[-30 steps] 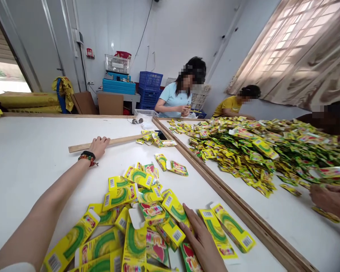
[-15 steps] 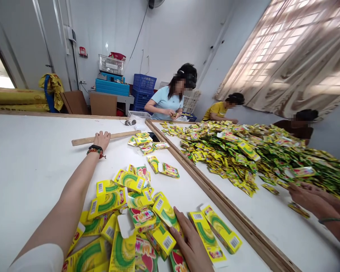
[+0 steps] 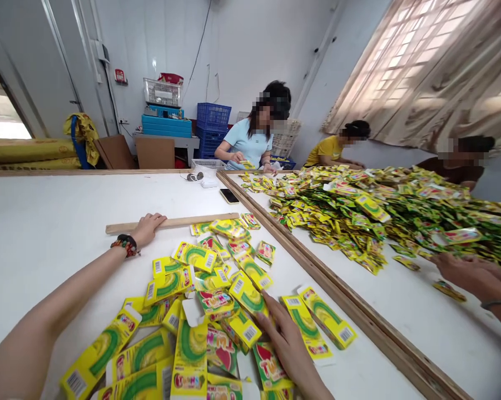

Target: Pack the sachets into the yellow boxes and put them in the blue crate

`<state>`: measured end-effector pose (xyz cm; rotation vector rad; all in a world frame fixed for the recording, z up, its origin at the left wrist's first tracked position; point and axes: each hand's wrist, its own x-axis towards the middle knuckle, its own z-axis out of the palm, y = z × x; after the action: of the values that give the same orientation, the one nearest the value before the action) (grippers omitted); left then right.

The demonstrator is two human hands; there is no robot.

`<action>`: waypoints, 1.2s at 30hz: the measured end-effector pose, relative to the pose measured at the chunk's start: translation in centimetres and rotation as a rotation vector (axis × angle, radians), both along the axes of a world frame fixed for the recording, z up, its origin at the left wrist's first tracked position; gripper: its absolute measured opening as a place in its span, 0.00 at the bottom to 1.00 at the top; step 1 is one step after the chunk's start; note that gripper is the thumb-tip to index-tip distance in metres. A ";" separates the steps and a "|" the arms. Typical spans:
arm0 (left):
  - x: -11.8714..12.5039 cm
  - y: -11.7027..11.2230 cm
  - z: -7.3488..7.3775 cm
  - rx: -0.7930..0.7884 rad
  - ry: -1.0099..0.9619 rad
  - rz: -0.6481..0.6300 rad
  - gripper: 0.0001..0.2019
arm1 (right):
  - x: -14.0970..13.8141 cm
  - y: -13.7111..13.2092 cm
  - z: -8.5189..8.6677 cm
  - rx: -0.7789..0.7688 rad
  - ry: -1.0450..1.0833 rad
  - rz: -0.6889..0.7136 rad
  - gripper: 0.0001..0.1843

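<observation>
My left hand point(image 3: 147, 229) is closed over a long flat wooden strip point(image 3: 200, 220) lying on the white tabletop. The strip's far right part touches the back of a loose heap of small yellow and green candy boxes point(image 3: 162, 286). Some boxes show a red watermelon picture, and several have flaps standing out. My right hand point(image 3: 284, 333) lies along the heap's right side, fingers stretched out and touching a yellow box point(image 3: 246, 293). Two more yellow boxes point(image 3: 327, 316) lie just right of it.
A wooden divider point(image 3: 300, 261) runs along the table. Beyond it lies a big pile of small packets point(image 3: 350, 216), with a co-worker's hands point(image 3: 471, 275) beside it. A phone point(image 3: 229, 196) rests near the divider. Other people sit behind the table.
My left hand has drawn the wooden strip toward me, bringing the far boxes closer to the heap. The phone is now uncovered. My right hand stays by the heap.
</observation>
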<state>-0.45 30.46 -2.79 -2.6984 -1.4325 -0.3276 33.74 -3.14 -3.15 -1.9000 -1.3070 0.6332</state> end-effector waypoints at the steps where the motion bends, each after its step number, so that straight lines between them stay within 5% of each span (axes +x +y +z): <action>1: -0.4 -1.3 -0.2 -0.017 -0.017 -0.044 0.22 | 0.3 0.0 0.2 0.043 0.011 -0.057 0.33; 6: -1.2 -5.3 -0.2 -0.065 -0.156 -0.159 0.19 | 2.1 -0.6 1.1 0.284 -0.055 -0.366 0.29; 11: 3.8 -3.2 0.8 -0.008 -0.085 0.052 0.22 | 2.1 -0.9 1.3 0.355 -0.161 -0.241 0.27; 15: 9.0 -1.1 0.6 -0.024 -0.057 0.032 0.24 | 1.9 -0.9 1.1 0.338 -0.211 -0.210 0.26; 19: 10.8 -1.4 -0.1 -0.085 -0.021 -0.075 0.24 | 2.1 -1.0 1.2 0.323 -0.218 -0.206 0.25; 31: 2.9 -8.6 2.3 -0.217 0.037 -0.316 0.19 | 3.1 -0.9 1.5 0.430 -0.268 -0.329 0.22; 36: 0.0 -11.5 4.3 -0.108 0.070 -0.084 0.21 | 4.3 -1.1 1.0 0.398 -0.281 -0.367 0.26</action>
<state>-0.48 19.00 1.53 -2.8299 -1.3596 -0.1638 37.99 -4.25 -2.13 -1.8625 -1.1041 -0.0809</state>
